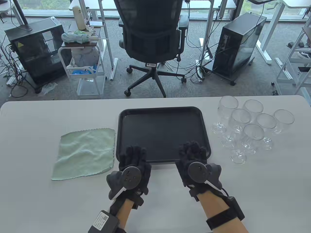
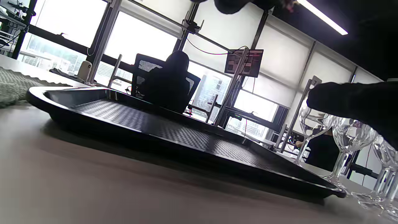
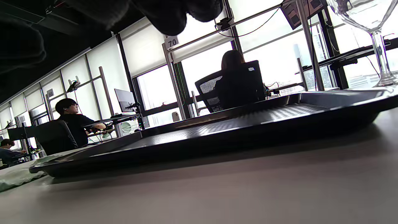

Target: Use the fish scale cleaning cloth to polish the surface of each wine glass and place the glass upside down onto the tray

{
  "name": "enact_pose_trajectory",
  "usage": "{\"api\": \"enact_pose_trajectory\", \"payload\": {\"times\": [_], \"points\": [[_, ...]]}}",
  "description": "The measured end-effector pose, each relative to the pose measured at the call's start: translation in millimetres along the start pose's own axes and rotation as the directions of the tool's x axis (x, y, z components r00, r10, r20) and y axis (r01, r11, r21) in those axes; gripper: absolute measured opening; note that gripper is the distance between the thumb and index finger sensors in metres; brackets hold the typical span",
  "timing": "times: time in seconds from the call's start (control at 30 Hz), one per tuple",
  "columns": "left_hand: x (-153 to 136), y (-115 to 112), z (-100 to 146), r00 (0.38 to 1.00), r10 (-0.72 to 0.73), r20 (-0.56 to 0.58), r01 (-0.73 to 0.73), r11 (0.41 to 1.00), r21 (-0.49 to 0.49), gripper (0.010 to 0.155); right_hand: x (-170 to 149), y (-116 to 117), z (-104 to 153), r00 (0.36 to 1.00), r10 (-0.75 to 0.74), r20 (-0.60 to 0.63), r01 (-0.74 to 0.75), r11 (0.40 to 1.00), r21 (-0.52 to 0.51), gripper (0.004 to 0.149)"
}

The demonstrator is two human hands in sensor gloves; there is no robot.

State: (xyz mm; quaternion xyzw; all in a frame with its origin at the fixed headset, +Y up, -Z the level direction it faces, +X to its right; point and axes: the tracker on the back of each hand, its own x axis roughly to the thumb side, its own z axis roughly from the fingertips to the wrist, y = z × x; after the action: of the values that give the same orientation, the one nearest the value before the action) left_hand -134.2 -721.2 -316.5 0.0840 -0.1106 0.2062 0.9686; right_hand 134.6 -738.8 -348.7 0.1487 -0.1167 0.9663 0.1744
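In the table view the black tray [image 1: 162, 134] sits at the middle of the counter [image 1: 31, 199] and serves as the landmark. The left hand [image 1: 132, 167] and the right hand [image 1: 195, 165] lie at the tray's near edge, each with its fingers [image 1: 136, 153] loosely curled over the rim and holding nothing. The green cloth [image 1: 85, 154] lies flat and a little rumpled just left of the tray, close beside the left hand. Six wine glasses [image 1: 252, 131] stand upright in a cluster right of the tray, stems vertical, bowls up, nearer the right hand than the left. So the likely first move splits by side: the left hand goes outward to the cloth, the right hand outward to the nearest glass, which must later be turned over. In the left wrist view the tray [image 2: 161, 130] fills the middle, the cloth [image 2: 15, 87] shows past its left end and the glasses [image 2: 351, 140] past its right end; the fingers there are only a dark edge at the top. In the right wrist view the tray [image 3: 248, 124] stretches across, one glass [image 3: 377, 37] stands beyond its right end, and a strip of cloth [image 3: 15, 177] shows beyond its left.
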Motion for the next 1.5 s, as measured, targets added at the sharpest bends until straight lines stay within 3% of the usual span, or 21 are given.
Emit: {"api": "enact_pose_trajectory", "payload": {"times": [0.53, 0.67, 0.8, 0.83, 0.93, 1.03, 1.13, 1.2, 1.27, 1.43, 1.5], "points": [[-5.8, 0.2, -2.1, 0.999, 0.021, -0.028, -0.021, 1.0, -0.014, 0.062, -5.3, -3.6, -0.8, 0.998, -0.052, -0.036, 0.052, 0.999, -0.004, 0.061], [-26.4, 7.3, -5.8, 0.989, 0.057, -0.139, -0.056, 0.998, 0.006, 0.062, -5.6, -0.1, -1.6, 0.996, -0.075, -0.046, 0.076, 0.997, 0.013, 0.061], [-77.0, 25.3, -27.1, 0.928, 0.119, -0.352, -0.125, 0.992, 0.004, 0.064, -5.2, 2.6, -1.1, 0.995, -0.081, -0.051, 0.083, 0.996, 0.028, 0.061], [-87.8, 28.7, -32.5, 0.908, 0.124, -0.401, -0.139, 0.99, -0.01, 0.065, -5.1, 2.1, -1.4, 0.995, -0.084, -0.052, 0.086, 0.996, 0.028, 0.061], [-126.4, 36.7, -49.8, 0.826, -0.002, -0.563, -0.12, 0.976, -0.18, 0.068, -5.7, 1.5, -1.2, 0.994, -0.098, -0.056, 0.099, 0.995, 0.026, 0.061], [-168.2, 33.0, -61.2, 0.769, 0.025, -0.639, -0.177, 0.969, -0.175, 0.073, -4.0, 5.5, 0.9, 0.993, -0.101, -0.057, 0.104, 0.993, 0.053, 0.061], [-194.5, 25.2, -66.3, 0.723, 0.05, -0.69, -0.241, 0.953, -0.184, 0.088, -4.2, 5.1, 1.8, 0.993, -0.099, -0.061, 0.102, 0.993, 0.051, 0.061], [-204.2, 17.1, -71.2, 0.703, 0.024, -0.711, -0.261, 0.938, -0.227, 0.096, -6.8, 4.0, 2.2, 0.992, -0.101, -0.074, 0.105, 0.993, 0.048, 0.061], [-209.9, 8.5, -75.0, 0.694, -0.052, -0.718, -0.296, 0.889, -0.351, 0.1, -8.9, 4.1, 2.3, 0.991, -0.106, -0.085, 0.11, 0.993, 0.049, 0.061], [-217.4, -17.3, -77.7, 0.658, -0.147, -0.739, -0.348, 0.81, -0.471, 0.1, -11.8, 6.2, 2.2, 0.99, -0.097, -0.102, 0.103, 0.993, 0.065, 0.061], [-214.1, -17.5, -81.3, 0.656, -0.198, -0.729, -0.295, 0.821, -0.489, 0.097, -11.6, 5.9, 2.4, 0.99, -0.098, -0.105, 0.105, 0.992, 0.066, 0.061]]}}
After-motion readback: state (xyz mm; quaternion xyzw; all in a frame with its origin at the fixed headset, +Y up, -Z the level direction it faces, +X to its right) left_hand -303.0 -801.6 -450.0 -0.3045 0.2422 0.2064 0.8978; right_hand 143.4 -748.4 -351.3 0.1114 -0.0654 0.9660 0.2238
